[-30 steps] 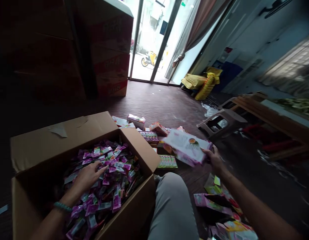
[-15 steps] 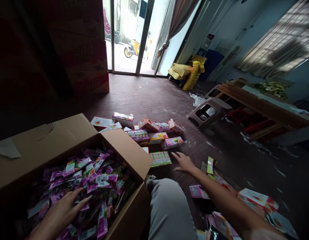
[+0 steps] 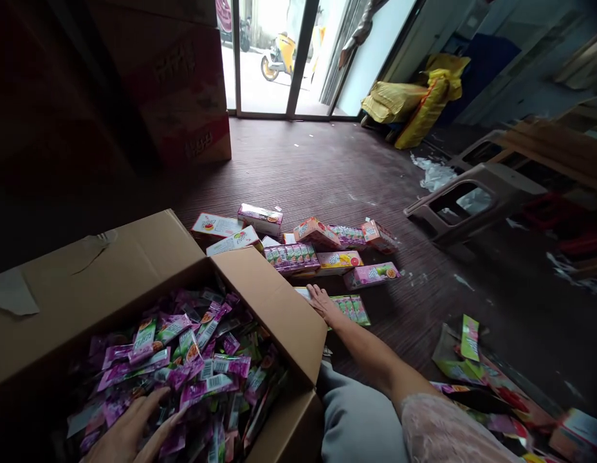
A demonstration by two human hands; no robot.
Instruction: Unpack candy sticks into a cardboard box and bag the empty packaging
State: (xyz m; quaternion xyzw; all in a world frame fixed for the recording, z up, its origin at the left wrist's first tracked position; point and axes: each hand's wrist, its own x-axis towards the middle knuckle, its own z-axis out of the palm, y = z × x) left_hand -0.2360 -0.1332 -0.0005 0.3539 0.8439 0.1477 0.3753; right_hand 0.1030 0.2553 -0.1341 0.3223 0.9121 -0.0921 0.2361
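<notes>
A big open cardboard box (image 3: 134, 270) sits at my left, filled with several purple and green sachets (image 3: 197, 360). My left hand (image 3: 132, 431) lies on the sachets at the bottom edge, fingers spread and flat. My right hand (image 3: 321, 301) reaches forward past the box's right flap and rests on a flat green and pink packet tray (image 3: 349, 308) on the floor; its fingers are partly hidden by the flap. Beyond it lie several small pink and orange cartons (image 3: 318, 247) in a loose group.
Flattened cartons (image 3: 477, 373) lie scattered on the floor at my right. A brown plastic stool (image 3: 472, 199) lies tipped over at right. Stacked red cartons (image 3: 183, 96) stand at left, yellow sacks (image 3: 409, 96) by the glass door. My grey-trousered knee (image 3: 361, 424) is below.
One second ago my right hand held a pink carton; it let it go and has moved left onto the packet tray by the box. My left hand slid down over the sachets.
</notes>
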